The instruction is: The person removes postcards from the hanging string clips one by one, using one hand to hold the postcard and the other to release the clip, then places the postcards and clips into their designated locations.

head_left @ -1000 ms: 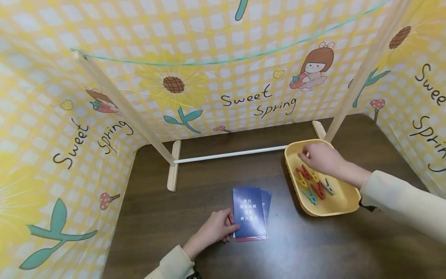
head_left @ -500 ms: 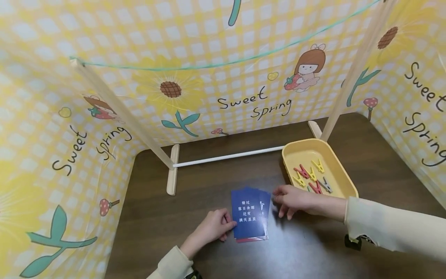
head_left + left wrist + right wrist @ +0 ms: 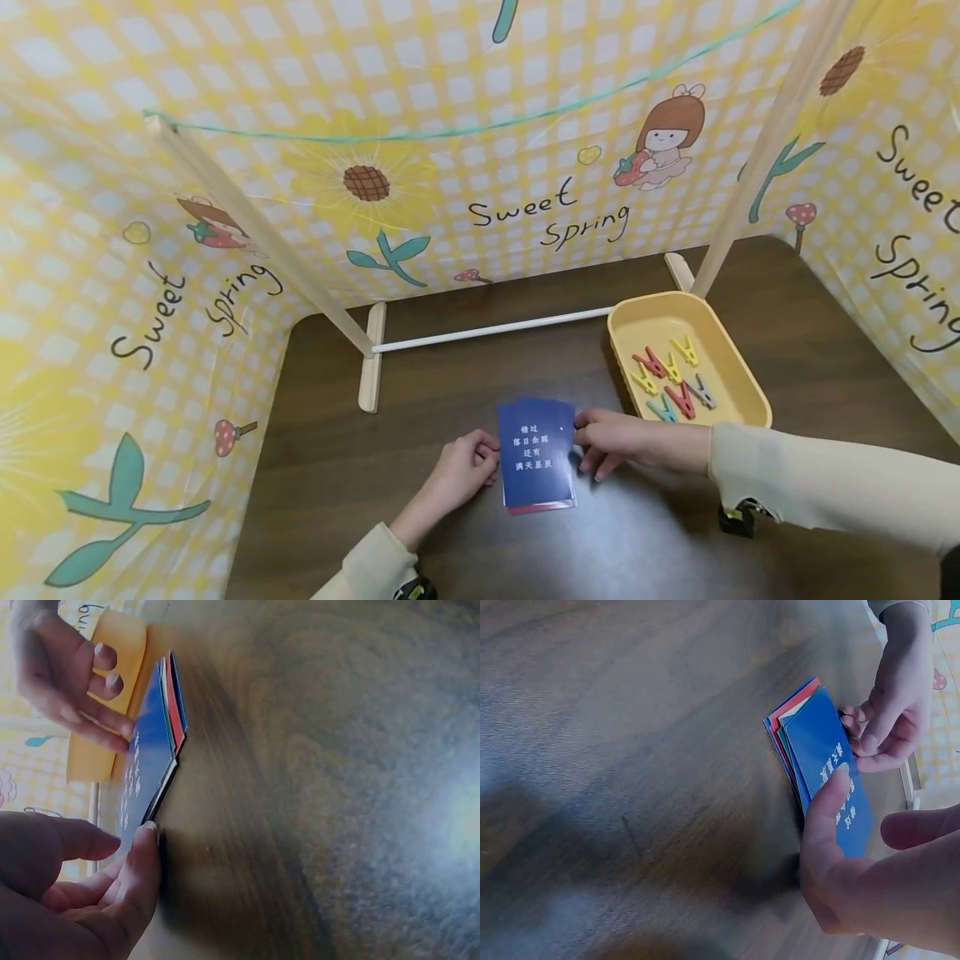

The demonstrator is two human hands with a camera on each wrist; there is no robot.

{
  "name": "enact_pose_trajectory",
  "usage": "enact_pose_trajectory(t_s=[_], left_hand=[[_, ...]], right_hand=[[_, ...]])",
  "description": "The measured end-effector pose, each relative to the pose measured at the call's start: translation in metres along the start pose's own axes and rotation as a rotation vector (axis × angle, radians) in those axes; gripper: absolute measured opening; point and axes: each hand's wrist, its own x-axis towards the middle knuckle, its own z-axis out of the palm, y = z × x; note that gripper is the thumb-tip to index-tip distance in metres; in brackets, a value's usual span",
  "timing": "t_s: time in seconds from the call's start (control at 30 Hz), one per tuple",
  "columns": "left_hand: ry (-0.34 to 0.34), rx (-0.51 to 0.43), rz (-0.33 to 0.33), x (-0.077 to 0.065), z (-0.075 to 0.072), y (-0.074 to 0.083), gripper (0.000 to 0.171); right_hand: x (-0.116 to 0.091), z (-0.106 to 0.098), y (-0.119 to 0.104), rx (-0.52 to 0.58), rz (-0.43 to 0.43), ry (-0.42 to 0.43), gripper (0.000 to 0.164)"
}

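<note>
A small stack of cards (image 3: 534, 490) lies on the dark wooden table, its top card blue with white characters. Red, white and green edges of lower cards (image 3: 795, 712) stick out slightly in the right wrist view. My left hand (image 3: 461, 468) is at the stack's left side, its loosely bent fingertips touching the edge. At the right side my right hand (image 3: 613, 437) has relaxed, slightly bent fingers, with the fingertips against or very close to the cards. Neither thumb plainly presses the top card in the head view.
A yellow plastic basket (image 3: 731, 354) to the right holds several coloured clothespins (image 3: 681, 400). Behind stands a wooden frame (image 3: 247, 225) with a white bottom rod (image 3: 491, 330) and a green string (image 3: 450, 133) across its top. Patterned yellow cloth (image 3: 420, 50) surrounds the table.
My right hand has left the basket and come left to the stack's right edge. The fanned cards are now lined up more evenly. My left hand's thumb has come off the top card.
</note>
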Motion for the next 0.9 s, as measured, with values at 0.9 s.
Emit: enact_pose_trajectory(t_s=[0.9], left_hand=[[-0.053,-0.277,-0.143,-0.001,-0.001,0.002,0.014]], right_hand=[[0.008,0.004,0.002,-0.008,-0.011,-0.01,0.047]])
